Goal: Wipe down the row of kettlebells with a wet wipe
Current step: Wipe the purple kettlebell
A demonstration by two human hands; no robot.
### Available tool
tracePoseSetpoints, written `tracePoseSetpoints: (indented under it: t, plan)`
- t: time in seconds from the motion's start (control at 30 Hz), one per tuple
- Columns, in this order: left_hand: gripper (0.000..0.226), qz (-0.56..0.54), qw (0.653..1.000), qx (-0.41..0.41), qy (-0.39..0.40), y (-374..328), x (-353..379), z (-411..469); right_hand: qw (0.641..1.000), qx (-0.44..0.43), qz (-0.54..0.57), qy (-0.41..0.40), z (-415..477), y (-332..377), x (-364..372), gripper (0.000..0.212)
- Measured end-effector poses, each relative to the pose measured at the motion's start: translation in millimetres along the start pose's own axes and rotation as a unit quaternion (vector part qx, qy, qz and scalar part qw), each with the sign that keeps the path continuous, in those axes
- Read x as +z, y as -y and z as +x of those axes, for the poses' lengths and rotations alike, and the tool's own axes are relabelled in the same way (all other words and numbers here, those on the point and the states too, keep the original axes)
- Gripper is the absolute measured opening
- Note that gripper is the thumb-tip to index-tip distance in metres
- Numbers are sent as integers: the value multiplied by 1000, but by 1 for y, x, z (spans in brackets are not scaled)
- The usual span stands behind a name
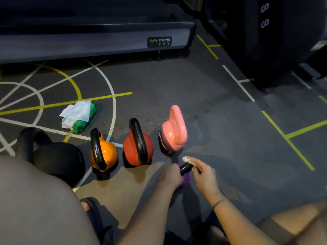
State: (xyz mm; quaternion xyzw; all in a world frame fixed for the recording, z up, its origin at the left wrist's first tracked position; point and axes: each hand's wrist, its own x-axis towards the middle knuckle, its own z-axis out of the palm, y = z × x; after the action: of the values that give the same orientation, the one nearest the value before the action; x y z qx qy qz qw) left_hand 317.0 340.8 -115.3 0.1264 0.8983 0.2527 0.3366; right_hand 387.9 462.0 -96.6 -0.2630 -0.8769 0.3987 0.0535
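Right hand [205,175]: fingers pinch a crumpled wipe [188,160], soft and light, on the handle [185,168]. Left hand [171,175]: fingers curled round that black handle of the purple kettlebell [186,181], lower centre; heavy, rigid, glossy, probably slick when damp. Behind, mid-frame: pink kettlebell [174,133], red kettlebell [130,149], orange kettlebell [108,152], black kettlebell [58,156].

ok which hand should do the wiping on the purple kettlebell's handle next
Right. The right hand pinches the wet wipe against the black handle of the purple kettlebell, while the left hand grips that handle and seems to steady it.
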Motion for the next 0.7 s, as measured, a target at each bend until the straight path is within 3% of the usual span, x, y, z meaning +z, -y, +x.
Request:
tracePoseSetpoints:
  t: [0.17, 0.23, 0.33, 0.47, 0.7]
  plan:
    - [31, -19, 997, 77, 8, -7, 14, -5, 998, 56, -28, -32, 0, -18, -5, 56]
    - [36, -10, 994, 105, 1, -6, 20, -6, 994, 103, -39, -4, 3, -27, -7, 51]
    - [39, -30, 992, 118, -9, 4, 21, -8, 988, 157, 17, 3, 6, -28, -7, 42]
    - [41, -44, 987, 137, -72, 28, 18, -12, 988, 141, 42, -53, 13, -14, -7, 41]
    - [46, -139, 979, 142, -34, 54, 28, -19, 992, 105, 22, -65, 4, -3, -8, 44]
